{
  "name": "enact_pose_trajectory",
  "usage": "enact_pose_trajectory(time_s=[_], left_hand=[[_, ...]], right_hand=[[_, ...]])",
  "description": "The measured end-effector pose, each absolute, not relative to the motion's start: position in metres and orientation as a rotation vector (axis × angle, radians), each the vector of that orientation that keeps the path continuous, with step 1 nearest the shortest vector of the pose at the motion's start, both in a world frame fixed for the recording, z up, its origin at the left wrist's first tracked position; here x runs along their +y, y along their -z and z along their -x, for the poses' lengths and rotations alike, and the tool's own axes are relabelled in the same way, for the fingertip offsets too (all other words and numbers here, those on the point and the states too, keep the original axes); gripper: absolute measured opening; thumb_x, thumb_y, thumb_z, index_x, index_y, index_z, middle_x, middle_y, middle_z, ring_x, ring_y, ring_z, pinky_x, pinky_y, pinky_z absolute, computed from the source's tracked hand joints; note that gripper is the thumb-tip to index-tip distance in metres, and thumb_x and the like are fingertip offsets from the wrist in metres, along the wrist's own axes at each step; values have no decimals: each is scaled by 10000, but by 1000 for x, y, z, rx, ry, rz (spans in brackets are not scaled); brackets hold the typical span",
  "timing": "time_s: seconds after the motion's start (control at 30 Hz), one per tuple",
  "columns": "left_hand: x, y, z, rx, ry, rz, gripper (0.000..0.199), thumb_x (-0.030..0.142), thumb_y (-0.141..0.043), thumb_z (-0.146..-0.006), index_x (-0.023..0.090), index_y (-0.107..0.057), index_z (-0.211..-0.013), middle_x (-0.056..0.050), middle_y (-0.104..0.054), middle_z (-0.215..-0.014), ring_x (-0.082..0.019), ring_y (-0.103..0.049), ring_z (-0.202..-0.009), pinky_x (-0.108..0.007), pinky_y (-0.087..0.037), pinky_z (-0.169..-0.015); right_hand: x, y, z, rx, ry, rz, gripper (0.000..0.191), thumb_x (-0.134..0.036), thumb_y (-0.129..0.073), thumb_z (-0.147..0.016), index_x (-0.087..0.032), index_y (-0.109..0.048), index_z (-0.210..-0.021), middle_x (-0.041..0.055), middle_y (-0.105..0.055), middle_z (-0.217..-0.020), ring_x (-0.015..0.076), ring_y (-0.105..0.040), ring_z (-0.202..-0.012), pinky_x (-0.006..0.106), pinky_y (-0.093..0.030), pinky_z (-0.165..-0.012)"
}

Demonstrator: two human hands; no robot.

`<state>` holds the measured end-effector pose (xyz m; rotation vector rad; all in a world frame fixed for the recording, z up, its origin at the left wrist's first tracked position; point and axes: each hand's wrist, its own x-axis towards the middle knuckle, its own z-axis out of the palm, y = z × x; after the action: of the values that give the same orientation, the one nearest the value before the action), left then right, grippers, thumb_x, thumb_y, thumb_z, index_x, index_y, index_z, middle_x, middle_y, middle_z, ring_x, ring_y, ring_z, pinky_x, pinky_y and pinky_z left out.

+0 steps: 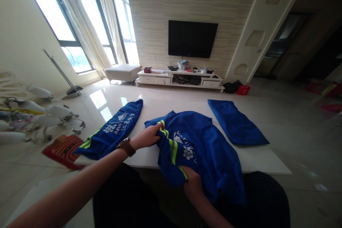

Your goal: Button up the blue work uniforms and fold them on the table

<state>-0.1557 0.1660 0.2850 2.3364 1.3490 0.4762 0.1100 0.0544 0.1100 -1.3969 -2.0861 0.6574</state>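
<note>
A blue shirt with yellow-green stripes and white print lies across the middle of the white table, its near part hanging over the edge toward my lap. My left hand, with a brown-strapped watch on the wrist, pinches the shirt at its upper left by the stripe. Lower down, my right hand grips the shirt's near edge at the stripe's end. A folded blue garment with white lettering rests at the table's left. Another folded blue piece, plain, lies at the right.
A red bag is on the floor by the table's left end. Beyond the table stand a low white TV cabinet, a grey-white ottoman and a red container. A lamp-like fixture with white shades is at the left.
</note>
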Motion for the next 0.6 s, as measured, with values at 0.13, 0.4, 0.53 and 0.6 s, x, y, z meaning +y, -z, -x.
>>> enact_pose_trajectory(time_s=[0.13,0.4,0.53,0.6], left_hand=[[173,-274,182,1365,-645,-2318,479,357,-663,-828,221,-547,-1273,-85,-666,-1155,-270,-629,-1059,-390,-512,-932],[136,-179,178,1178,-501,-2472,1171,420,-899,-572,337,-283,-1564,-116,-272,-1622,-436,-212,-1497,-618,-255,-1210],[122,-130,151,1364,-602,-2447,984,288,-747,-744,275,-223,-1578,-164,-204,-1658,-434,-100,-1538,-681,-175,-1214],[119,-121,132,1373,-575,-2434,940,203,-681,-752,272,-230,-1573,-156,-228,-1661,-424,-113,-1542,-725,-128,-1202]], right_hand=[[75,-184,-167,-1579,-569,1289,364,-336,-494,-912,-186,-739,-1136,91,-776,-1074,288,-705,-1026,436,-557,-937],[74,-306,-203,-1287,-560,1129,219,-386,-657,-870,-202,-736,-958,22,-763,-912,231,-699,-897,344,-558,-853],[59,-334,-199,-1196,-578,1102,162,-326,-690,-827,-200,-724,-924,23,-754,-863,224,-706,-824,340,-575,-774],[57,-348,-197,-1109,-541,1118,168,-314,-720,-796,-201,-710,-920,22,-753,-846,218,-706,-804,332,-578,-744]])
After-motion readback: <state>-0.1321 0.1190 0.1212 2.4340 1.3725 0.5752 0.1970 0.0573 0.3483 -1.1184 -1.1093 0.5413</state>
